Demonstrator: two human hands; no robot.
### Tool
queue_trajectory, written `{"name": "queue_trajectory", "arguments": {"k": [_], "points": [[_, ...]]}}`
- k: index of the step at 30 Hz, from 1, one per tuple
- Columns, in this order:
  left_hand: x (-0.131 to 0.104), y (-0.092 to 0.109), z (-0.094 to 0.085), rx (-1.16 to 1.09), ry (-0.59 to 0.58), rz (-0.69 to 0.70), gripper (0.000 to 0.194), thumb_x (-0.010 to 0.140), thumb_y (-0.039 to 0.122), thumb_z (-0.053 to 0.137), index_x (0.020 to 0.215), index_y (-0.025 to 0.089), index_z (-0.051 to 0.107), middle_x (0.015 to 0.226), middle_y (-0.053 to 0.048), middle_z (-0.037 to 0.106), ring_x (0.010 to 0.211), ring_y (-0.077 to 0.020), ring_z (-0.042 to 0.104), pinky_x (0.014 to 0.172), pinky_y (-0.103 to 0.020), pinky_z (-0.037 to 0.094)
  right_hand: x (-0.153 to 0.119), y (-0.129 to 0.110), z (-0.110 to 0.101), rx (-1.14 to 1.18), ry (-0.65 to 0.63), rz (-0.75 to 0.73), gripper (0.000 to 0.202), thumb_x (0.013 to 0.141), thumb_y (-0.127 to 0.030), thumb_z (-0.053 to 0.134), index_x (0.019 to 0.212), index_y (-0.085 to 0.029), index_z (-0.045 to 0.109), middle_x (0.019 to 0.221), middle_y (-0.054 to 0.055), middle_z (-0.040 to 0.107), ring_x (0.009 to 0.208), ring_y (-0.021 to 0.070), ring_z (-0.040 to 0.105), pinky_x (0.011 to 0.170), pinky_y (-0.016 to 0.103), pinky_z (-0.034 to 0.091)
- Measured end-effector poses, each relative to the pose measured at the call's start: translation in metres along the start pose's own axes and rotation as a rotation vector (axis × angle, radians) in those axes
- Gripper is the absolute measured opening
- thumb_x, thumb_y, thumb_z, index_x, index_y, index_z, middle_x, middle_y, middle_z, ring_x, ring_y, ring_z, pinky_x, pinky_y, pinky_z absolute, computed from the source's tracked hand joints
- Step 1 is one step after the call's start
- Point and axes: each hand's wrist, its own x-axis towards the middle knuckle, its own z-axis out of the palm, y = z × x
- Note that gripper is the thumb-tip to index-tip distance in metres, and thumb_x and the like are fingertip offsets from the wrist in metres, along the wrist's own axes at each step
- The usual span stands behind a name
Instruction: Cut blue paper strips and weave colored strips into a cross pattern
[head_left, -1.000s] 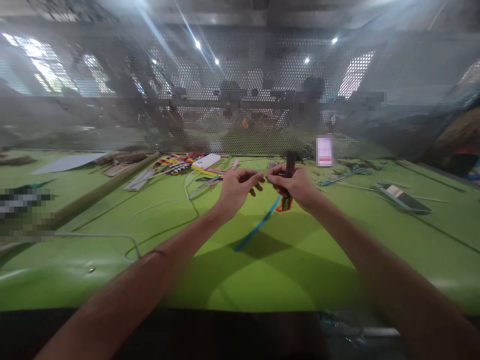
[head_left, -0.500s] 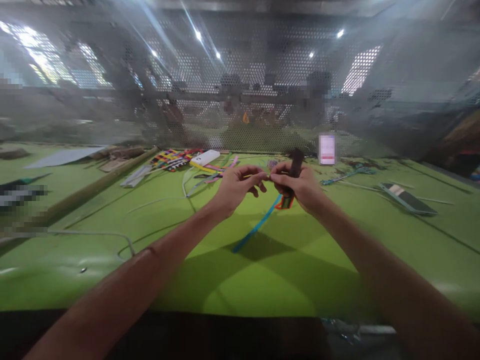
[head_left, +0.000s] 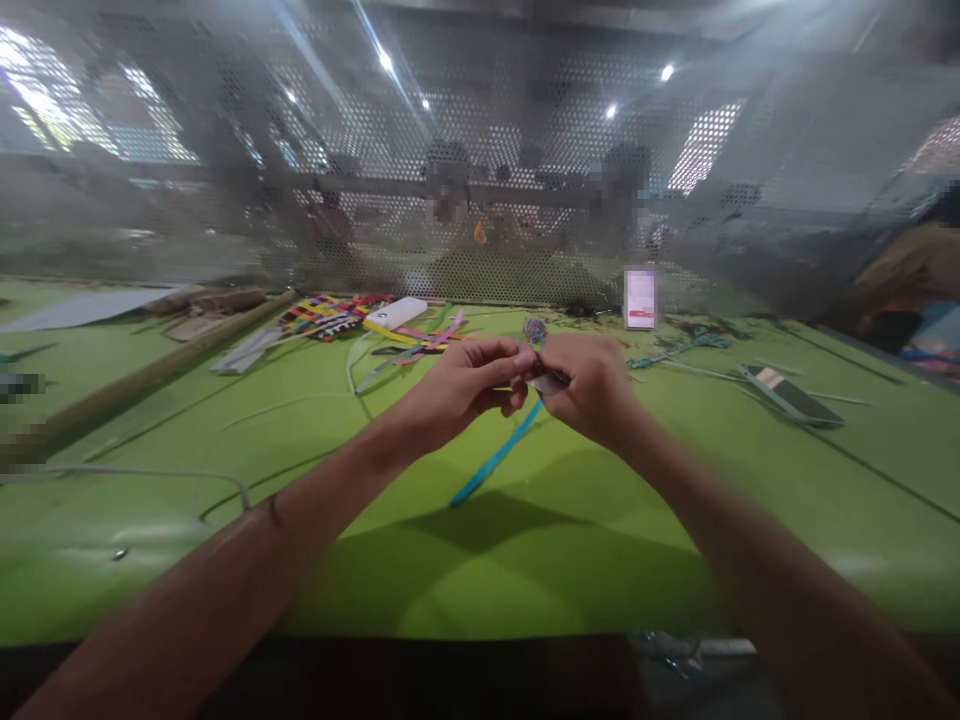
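Note:
My left hand (head_left: 486,380) is closed in a pinch, its thumb and forefinger meeting over something small that I cannot make out. Right against it, my right hand (head_left: 589,385) is curled with the back of the hand toward me. From its fingers a flat grey blade-like piece (head_left: 547,383) pokes out toward the left fingertips. The rest of that piece is hidden in the fist. Below the hands a blue strip (head_left: 493,458) slants down to the left over the green tabletop (head_left: 517,590); its upper end disappears behind the fingers. A multicoloured ball (head_left: 535,328) lies just beyond.
On the left are a long pole (head_left: 150,370), woven colourful strips (head_left: 330,315), a white box-like device (head_left: 397,313) and a pale cable (head_left: 349,365). A dark flat object (head_left: 791,395) lies right. A lit phone (head_left: 640,298) leans at the perforated metal panel (head_left: 517,270).
My right hand has rolled over, so the dark upright handle-like piece and the striped piece below it no longer show. The hands are closer together. The view has shifted slightly.

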Motion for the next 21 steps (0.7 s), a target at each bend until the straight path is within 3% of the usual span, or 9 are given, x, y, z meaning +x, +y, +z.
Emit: {"name": "queue_trajectory", "arguments": {"k": [14,21], "points": [[0.0001,-0.0027,-0.0002,0.056,-0.001,0.015,0.03,0.074,0.045,0.088,0.079,0.019,0.073,0.071,0.0,0.062,0.058,-0.0082,0.055,0.055,-0.021,0.045,-0.003,-0.0063,0.0026,-0.088,0.016,0.045,0.024,0.074,-0.012,0.054,0.063,-0.021,0.035,0.059,0.0,0.043,0.059,0.0131,0.032,0.06,0.032,0.02],[0.0007,-0.0034,0.0008,-0.022,-0.028,0.003,0.028,0.074,0.04,0.091,0.08,0.018,0.075,0.072,0.001,0.064,0.057,-0.0058,0.056,0.054,-0.018,0.043,-0.0027,-0.0068,0.002,-0.102,0.02,0.019,0.024,0.074,-0.012,0.054,0.062,-0.021,0.036,0.059,0.0,0.043,0.06,0.0132,0.032,0.06,0.031,0.02]]}}
